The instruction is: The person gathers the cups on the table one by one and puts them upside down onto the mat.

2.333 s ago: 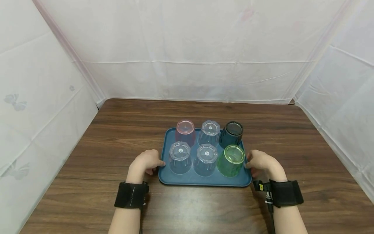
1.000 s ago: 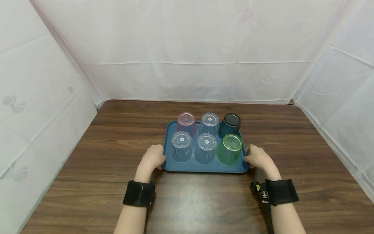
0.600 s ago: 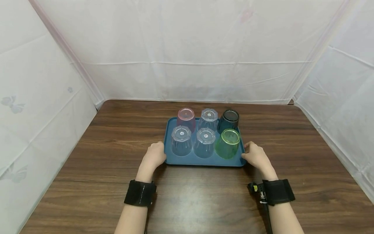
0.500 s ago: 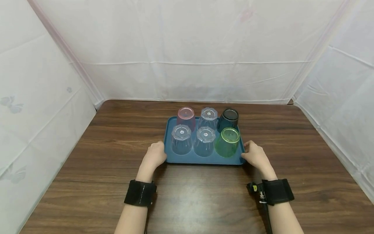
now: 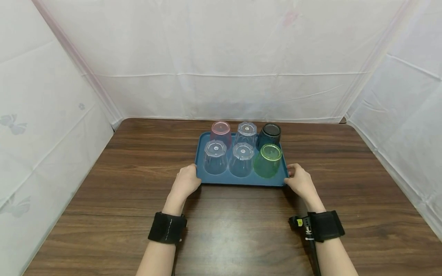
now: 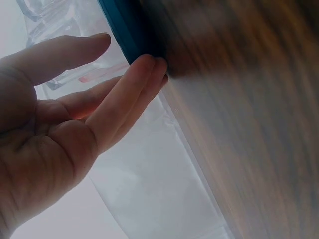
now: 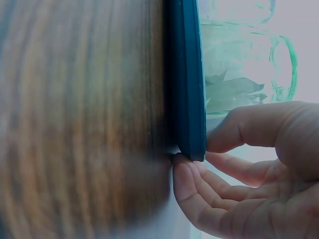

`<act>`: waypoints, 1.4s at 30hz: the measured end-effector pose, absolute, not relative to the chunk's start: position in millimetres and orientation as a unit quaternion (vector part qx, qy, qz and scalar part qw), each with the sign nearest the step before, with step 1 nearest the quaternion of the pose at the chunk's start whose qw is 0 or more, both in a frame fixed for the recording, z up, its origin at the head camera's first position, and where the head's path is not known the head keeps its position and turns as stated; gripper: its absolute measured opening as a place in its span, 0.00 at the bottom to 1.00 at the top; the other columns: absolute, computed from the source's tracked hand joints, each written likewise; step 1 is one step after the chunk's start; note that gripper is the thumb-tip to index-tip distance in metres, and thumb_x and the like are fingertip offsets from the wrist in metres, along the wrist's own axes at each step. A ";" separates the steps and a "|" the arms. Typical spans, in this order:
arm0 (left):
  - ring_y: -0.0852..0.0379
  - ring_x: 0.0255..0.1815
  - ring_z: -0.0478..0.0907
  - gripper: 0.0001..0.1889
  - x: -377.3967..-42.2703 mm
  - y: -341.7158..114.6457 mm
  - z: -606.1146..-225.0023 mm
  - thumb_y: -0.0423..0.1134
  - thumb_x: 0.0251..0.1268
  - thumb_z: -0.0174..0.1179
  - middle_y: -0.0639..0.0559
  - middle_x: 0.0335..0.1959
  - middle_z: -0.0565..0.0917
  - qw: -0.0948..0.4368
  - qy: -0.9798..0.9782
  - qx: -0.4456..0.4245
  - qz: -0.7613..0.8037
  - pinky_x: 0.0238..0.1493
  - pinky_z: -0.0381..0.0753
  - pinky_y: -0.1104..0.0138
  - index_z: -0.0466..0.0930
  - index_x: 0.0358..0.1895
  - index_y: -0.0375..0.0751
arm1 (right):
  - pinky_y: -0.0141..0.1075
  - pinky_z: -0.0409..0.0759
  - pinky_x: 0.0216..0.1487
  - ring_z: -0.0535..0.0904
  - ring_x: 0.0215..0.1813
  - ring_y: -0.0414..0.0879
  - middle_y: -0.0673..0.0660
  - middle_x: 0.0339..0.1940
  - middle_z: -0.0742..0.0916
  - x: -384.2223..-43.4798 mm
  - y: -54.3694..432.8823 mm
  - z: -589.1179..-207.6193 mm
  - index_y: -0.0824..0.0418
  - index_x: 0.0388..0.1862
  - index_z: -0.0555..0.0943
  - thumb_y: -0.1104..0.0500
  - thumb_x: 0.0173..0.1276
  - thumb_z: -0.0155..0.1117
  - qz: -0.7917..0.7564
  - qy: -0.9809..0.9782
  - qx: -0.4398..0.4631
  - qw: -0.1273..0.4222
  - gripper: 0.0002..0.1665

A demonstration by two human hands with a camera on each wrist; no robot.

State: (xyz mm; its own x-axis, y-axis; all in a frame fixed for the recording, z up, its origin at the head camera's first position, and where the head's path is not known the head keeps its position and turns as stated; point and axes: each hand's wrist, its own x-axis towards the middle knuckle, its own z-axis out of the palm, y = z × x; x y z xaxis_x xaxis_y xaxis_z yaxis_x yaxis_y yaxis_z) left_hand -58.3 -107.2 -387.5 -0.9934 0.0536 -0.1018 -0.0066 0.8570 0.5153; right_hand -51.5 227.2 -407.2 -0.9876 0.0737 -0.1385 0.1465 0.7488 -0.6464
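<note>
A blue tray point(image 5: 224, 179) bears upside-down glasses in two rows. Along the far row stand a pink glass point(image 5: 221, 134), a clear glass point(image 5: 246, 134) and a dark glass point(image 5: 270, 136). In the near row are two clear ones, a left glass point(image 5: 215, 159) and a middle glass point(image 5: 241, 161), beside a green glass point(image 5: 268, 163). My left hand point(image 5: 185, 180) holds the tray's left near corner, its fingertips point(image 6: 144, 64) under the edge. At the right near corner my right hand point(image 5: 299, 180) pinches the tray, thumb point(image 7: 232, 130) above and fingers beneath.
Brown wood-grain table point(image 5: 138, 161) lies around the tray, its far edge close behind the far row. White sheeting point(image 5: 221, 57) walls the back and both sides. A cable point(image 5: 313, 255) runs down from the right wrist strap point(image 5: 326, 226).
The tray with its glasses has moved away from me toward the table's far edge. Both hands have travelled forward with it, keeping their places at its sides.
</note>
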 end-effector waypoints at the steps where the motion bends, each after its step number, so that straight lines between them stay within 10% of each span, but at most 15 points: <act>1: 0.48 0.36 0.74 0.16 -58.2 -107.0 -387.1 0.26 0.49 0.54 0.35 0.42 0.80 0.062 0.961 0.015 0.268 0.35 0.74 0.58 0.75 0.46 0.27 | 0.41 0.72 0.37 0.74 0.50 0.60 0.70 0.51 0.75 -50.8 227.2 -407.6 0.68 0.63 0.62 0.65 0.62 0.52 -0.353 0.933 0.060 0.050 0.29; 9: 0.47 0.45 0.73 0.26 -56.8 -107.6 -385.8 0.29 0.53 0.54 0.31 0.57 0.72 0.098 0.951 0.037 0.292 0.44 0.74 0.58 0.67 0.58 0.24 | 0.41 0.73 0.38 0.72 0.54 0.61 0.72 0.61 0.69 -44.3 227.5 -405.7 0.65 0.65 0.60 0.65 0.62 0.53 -0.370 0.926 0.050 0.049 0.31; 17: 0.57 0.15 0.69 0.25 -53.1 -108.9 -385.6 0.30 0.57 0.54 0.35 0.47 0.78 0.133 0.934 0.053 0.326 0.29 0.70 0.67 0.65 0.60 0.27 | 0.50 0.73 0.49 0.70 0.58 0.64 0.73 0.62 0.67 -37.1 224.6 -401.0 0.66 0.67 0.58 0.66 0.60 0.51 -0.387 0.920 0.030 0.049 0.34; 22: 0.47 0.42 0.76 0.26 -52.1 -109.6 -386.2 0.31 0.56 0.55 0.34 0.54 0.75 0.122 0.936 0.071 0.322 0.45 0.73 0.59 0.66 0.60 0.27 | 0.52 0.71 0.55 0.68 0.61 0.65 0.74 0.64 0.65 -33.4 224.1 -399.4 0.65 0.68 0.57 0.66 0.61 0.52 -0.409 0.910 0.030 0.051 0.35; 27: 0.37 0.67 0.55 0.28 -50.8 -108.8 -389.0 0.34 0.56 0.56 0.31 0.63 0.64 0.122 0.936 0.076 0.321 0.63 0.60 0.49 0.64 0.62 0.29 | 0.52 0.67 0.60 0.62 0.64 0.66 0.74 0.67 0.60 -29.4 223.3 -400.1 0.64 0.70 0.53 0.65 0.63 0.53 -0.430 0.900 0.021 0.070 0.37; 42: 0.36 0.70 0.46 0.26 -42.5 -107.2 -388.0 0.35 0.57 0.57 0.29 0.66 0.58 0.144 0.942 0.075 0.295 0.64 0.57 0.47 0.67 0.60 0.30 | 0.54 0.55 0.66 0.47 0.69 0.68 0.73 0.71 0.46 -20.8 220.6 -408.4 0.68 0.71 0.42 0.66 0.65 0.53 -0.464 0.877 -0.053 0.108 0.43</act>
